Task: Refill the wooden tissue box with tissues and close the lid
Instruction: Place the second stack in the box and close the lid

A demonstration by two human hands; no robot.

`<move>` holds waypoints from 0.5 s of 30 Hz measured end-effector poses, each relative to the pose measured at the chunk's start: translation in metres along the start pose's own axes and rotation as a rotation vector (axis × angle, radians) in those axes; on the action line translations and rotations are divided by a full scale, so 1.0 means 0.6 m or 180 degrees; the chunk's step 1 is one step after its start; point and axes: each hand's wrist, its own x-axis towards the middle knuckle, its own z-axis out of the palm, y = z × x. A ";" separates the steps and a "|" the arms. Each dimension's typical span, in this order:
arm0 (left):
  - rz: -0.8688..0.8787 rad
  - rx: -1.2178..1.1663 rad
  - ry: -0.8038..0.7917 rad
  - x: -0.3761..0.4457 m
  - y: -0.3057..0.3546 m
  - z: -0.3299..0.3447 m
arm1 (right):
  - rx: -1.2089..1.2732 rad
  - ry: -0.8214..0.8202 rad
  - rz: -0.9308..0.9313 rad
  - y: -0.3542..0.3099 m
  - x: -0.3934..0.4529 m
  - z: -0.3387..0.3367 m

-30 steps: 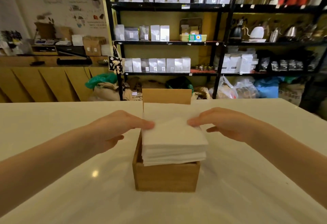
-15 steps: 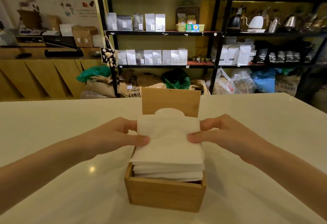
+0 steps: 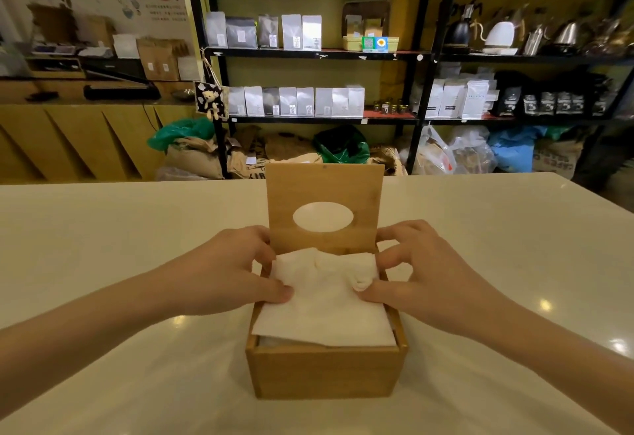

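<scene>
A wooden tissue box [image 3: 326, 374] stands on the white table in front of me. Its lid [image 3: 324, 187], with an oval hole, stands upright at the back. A stack of white tissues [image 3: 324, 311] sits down inside the box, its top sheet about level with the rim and slightly crumpled. My left hand [image 3: 233, 273] presses its thumb on the stack's left side, fingers outside the box wall. My right hand [image 3: 429, 276] presses its thumb on the right side, pinching a small fold of tissue.
The white table [image 3: 120, 246] stretches wide on both sides of the box. Beyond its far edge stand black shelves [image 3: 308, 53] with bags and kettles, sacks on the floor, and a wooden counter [image 3: 68, 139] at the left.
The tissue stack has gone down from well above the rim into the box. Both hands moved down with it, and the lid's oval hole now shows above the tissues.
</scene>
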 end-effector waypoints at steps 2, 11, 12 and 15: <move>-0.0087 0.0121 0.0070 -0.006 0.008 0.004 | -0.0121 -0.0080 -0.0050 -0.007 -0.001 -0.006; -0.0168 0.1106 0.0048 -0.033 0.027 0.026 | -0.0810 -0.0053 -0.0198 -0.032 -0.026 -0.005; -0.0204 0.1212 -0.0010 -0.033 0.028 0.027 | -0.0900 -0.0065 -0.0206 -0.035 -0.026 -0.004; -0.0374 0.1404 -0.0215 -0.026 0.036 0.023 | -0.1293 -0.0104 -0.0151 -0.043 -0.018 -0.001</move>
